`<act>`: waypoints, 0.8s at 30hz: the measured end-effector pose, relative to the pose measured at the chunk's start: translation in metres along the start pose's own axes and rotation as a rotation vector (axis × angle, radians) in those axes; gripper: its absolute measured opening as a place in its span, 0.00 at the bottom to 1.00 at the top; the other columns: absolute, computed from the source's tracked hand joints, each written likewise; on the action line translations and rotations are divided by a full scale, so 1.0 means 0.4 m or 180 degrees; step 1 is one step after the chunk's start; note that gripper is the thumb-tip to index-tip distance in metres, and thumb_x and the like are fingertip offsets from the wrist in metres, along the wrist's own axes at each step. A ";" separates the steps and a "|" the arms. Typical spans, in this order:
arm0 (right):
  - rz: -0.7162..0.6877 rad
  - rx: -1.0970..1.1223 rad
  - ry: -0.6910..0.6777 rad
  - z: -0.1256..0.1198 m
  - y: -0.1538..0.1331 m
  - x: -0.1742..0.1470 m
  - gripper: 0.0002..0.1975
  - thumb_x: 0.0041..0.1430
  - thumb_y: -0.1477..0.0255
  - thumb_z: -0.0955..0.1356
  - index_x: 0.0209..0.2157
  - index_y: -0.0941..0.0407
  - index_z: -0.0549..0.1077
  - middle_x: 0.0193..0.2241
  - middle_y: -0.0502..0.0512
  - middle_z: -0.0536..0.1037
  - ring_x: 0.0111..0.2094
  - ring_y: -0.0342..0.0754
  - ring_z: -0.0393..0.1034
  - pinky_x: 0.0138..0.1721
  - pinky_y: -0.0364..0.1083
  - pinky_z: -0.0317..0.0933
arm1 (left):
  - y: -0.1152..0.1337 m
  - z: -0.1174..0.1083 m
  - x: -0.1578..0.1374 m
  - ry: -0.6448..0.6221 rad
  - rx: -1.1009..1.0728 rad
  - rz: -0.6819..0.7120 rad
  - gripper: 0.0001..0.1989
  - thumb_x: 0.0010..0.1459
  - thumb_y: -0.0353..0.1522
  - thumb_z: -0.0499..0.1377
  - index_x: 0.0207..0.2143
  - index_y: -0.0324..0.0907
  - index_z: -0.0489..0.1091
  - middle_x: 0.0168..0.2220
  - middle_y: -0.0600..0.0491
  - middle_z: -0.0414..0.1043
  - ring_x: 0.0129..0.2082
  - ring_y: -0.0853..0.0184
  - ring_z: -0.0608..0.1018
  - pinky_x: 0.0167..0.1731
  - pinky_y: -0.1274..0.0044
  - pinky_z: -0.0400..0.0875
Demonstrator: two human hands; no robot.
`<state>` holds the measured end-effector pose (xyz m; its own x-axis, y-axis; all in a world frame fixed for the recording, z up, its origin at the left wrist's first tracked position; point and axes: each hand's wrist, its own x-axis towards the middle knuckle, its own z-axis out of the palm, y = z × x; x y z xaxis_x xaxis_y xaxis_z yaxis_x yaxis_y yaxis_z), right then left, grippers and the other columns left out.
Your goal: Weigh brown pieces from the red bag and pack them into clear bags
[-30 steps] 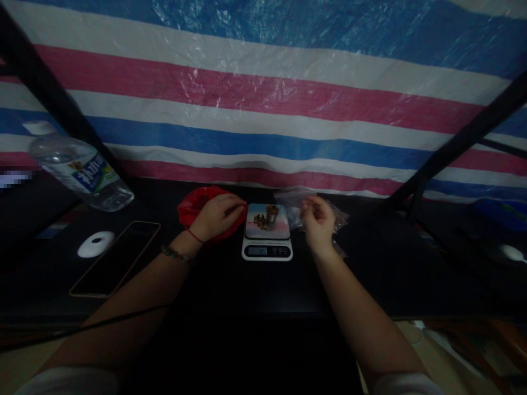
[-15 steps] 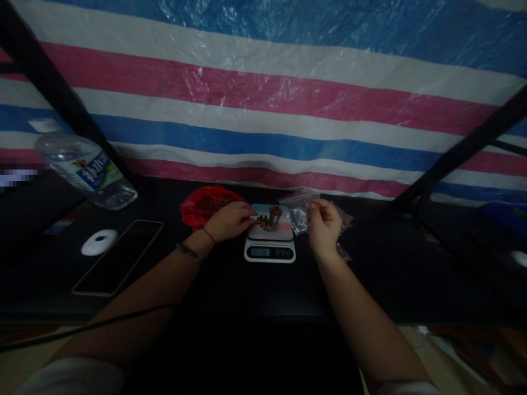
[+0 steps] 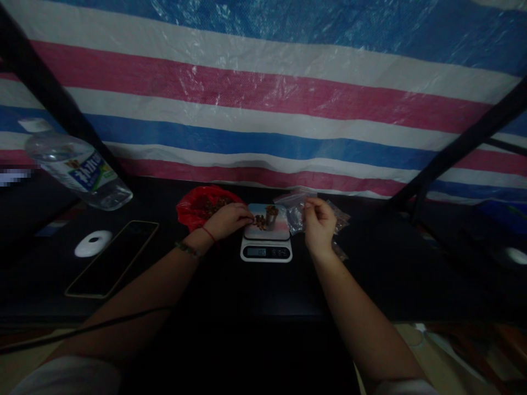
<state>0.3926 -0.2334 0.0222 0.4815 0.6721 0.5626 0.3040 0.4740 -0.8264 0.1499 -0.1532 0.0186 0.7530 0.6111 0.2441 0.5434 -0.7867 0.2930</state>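
A white kitchen scale (image 3: 267, 253) with a lit display stands in front of me. On its shiny plate are several loose brown pieces (image 3: 259, 221) and a small cup (image 3: 270, 219) heaped with more of them. My left hand (image 3: 228, 220) reaches over the plate's left edge, fingertips pinched beside the loose pieces; anything between them is too small to make out. Behind that hand lies a red plastic bag (image 3: 190, 206) holding brown pieces. My right hand (image 3: 320, 226) is closed in a pinch right of the scale, by a clear zip bag (image 3: 295, 213); its grip is unclear.
More clear bags with brown contents (image 3: 341, 219) lie partly behind my right hand. At left are a phone (image 3: 113, 260), a white oval object (image 3: 94, 243) and a leaning plastic bottle (image 3: 78, 164). A striped tarp (image 3: 263, 120) hangs behind the black table (image 3: 263, 296), between dark bars.
The view has shifted slightly, moving everything a little left. A pale spot at my left fingertips no longer shows. My right hand stays pinched beside the clear bag.
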 end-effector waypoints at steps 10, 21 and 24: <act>-0.0102 -0.0091 0.0009 -0.001 0.008 0.006 0.07 0.56 0.69 0.66 0.35 0.55 0.74 0.24 0.49 0.73 0.25 0.44 0.66 0.29 0.45 0.61 | -0.002 -0.025 -0.007 0.0328 0.0518 -0.0254 0.14 0.64 0.34 0.49 0.38 0.41 0.74 0.40 0.49 0.73 0.43 0.63 0.73 0.48 0.71 0.66; -0.0073 -0.0094 -0.0008 -0.001 0.007 0.006 0.08 0.55 0.69 0.66 0.36 0.55 0.74 0.25 0.49 0.73 0.26 0.44 0.67 0.30 0.45 0.61 | -0.024 -0.054 -0.035 0.0709 0.0676 -0.0769 0.17 0.61 0.29 0.48 0.46 0.41 0.72 0.45 0.47 0.72 0.45 0.61 0.73 0.49 0.70 0.67; -0.0066 -0.0060 0.0017 -0.001 0.007 0.008 0.07 0.55 0.69 0.66 0.35 0.55 0.74 0.24 0.48 0.72 0.25 0.44 0.65 0.29 0.45 0.61 | 0.020 -0.041 -0.019 0.0332 0.0515 -0.0277 0.14 0.61 0.32 0.50 0.41 0.42 0.75 0.42 0.48 0.74 0.44 0.61 0.73 0.47 0.70 0.68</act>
<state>0.3955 -0.2302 0.0216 0.4793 0.6591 0.5796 0.3293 0.4770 -0.8148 0.1422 -0.1627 0.0342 0.6627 0.6764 0.3214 0.6636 -0.7293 0.1668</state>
